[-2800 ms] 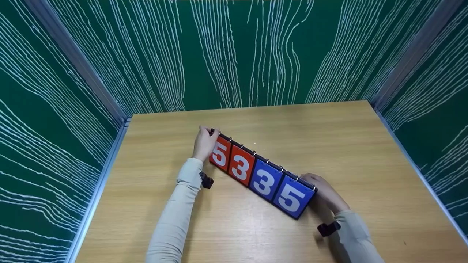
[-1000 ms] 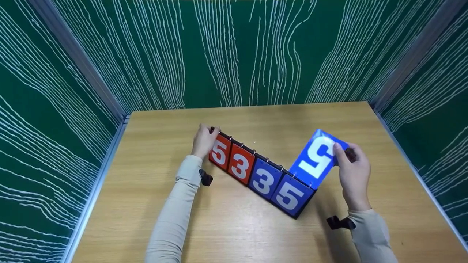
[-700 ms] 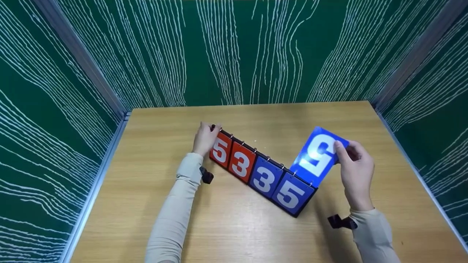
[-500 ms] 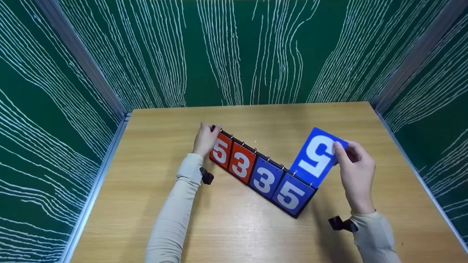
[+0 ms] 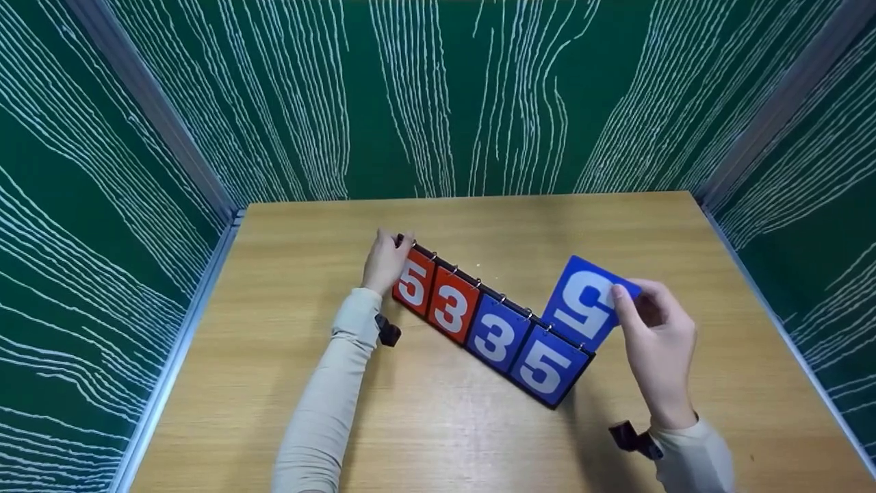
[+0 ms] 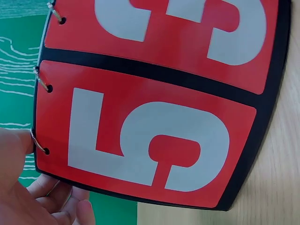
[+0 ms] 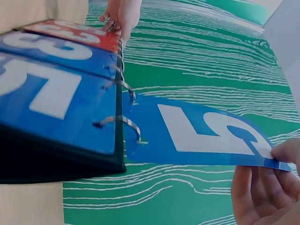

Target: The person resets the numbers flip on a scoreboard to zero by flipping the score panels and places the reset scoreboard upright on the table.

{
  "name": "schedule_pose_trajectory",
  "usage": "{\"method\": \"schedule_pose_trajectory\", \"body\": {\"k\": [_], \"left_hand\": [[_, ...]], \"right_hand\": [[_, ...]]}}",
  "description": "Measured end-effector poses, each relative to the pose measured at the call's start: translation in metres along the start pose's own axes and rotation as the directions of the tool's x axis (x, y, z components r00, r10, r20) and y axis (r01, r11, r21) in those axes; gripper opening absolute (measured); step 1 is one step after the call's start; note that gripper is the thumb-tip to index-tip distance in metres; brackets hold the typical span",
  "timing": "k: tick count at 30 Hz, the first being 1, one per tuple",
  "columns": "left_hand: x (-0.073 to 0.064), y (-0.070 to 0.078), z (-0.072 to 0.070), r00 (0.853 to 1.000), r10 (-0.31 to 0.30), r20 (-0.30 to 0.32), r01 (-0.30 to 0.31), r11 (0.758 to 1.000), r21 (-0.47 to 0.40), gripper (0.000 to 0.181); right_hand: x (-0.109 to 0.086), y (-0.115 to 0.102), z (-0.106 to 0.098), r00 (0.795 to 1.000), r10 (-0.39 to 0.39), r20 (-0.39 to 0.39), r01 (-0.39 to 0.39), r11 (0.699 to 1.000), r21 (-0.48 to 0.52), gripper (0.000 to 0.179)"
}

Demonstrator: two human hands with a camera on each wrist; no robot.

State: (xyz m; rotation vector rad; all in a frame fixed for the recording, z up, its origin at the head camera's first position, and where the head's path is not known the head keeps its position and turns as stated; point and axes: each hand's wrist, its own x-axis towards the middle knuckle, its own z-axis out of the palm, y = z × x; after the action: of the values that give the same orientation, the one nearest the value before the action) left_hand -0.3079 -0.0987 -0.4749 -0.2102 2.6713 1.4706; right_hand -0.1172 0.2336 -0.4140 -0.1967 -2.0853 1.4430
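A flip scoreboard (image 5: 494, 334) stands slanted on the table, with two red cards reading 5 and 3 and two blue cards reading 3 and 5. Its top left corner is gripped by my left hand (image 5: 384, 263); in the left wrist view the thumb lies near the end ring (image 6: 39, 143) and the other fingers go behind the board. My right hand (image 5: 657, 349) pinches the outer corner of a blue number card (image 5: 582, 301) between thumb and fingers. That card, with an upside-down 5, is raised above the top edge, still on its two rings (image 7: 129, 126).
The wooden table (image 5: 438, 438) lies under the board. Green panels (image 5: 397, 103) with white wavy lines enclose its back and both sides. A small black wrist camera (image 5: 388, 331) sits at the left sleeve, and another (image 5: 635, 438) at the right.
My right hand came from behind the board's right end to holding the blue card up. In the last half second, hand and card dropped slightly toward the board. The left hand stayed put.
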Motion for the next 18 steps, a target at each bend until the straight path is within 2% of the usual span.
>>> {"method": "schedule_pose_trajectory", "body": {"k": [5,8,14,18], "left_hand": [[0.0,-0.001,-0.001,0.999,0.048,-0.02,-0.047,0.999,0.026,0.042],[0.0,-0.001,-0.001,0.999,0.048,-0.02,-0.048,0.999,0.021,0.041],[0.002,0.0,-0.002,1.0,0.014,0.016,-0.014,1.0,0.005,0.064],[0.001,0.001,-0.003,0.999,-0.016,0.032,0.016,1.0,-0.004,0.076]], "right_hand": [[-0.013,0.0,0.003,0.993,-0.115,-0.037,0.115,0.993,0.014,0.011],[-0.021,0.001,0.004,0.983,-0.177,-0.04,0.178,0.984,0.006,0.011],[-0.032,0.003,0.003,0.968,-0.25,-0.014,0.25,0.968,0.028,0.014],[-0.04,0.005,0.004,0.952,-0.305,0.001,0.305,0.952,0.005,0.019]]}}
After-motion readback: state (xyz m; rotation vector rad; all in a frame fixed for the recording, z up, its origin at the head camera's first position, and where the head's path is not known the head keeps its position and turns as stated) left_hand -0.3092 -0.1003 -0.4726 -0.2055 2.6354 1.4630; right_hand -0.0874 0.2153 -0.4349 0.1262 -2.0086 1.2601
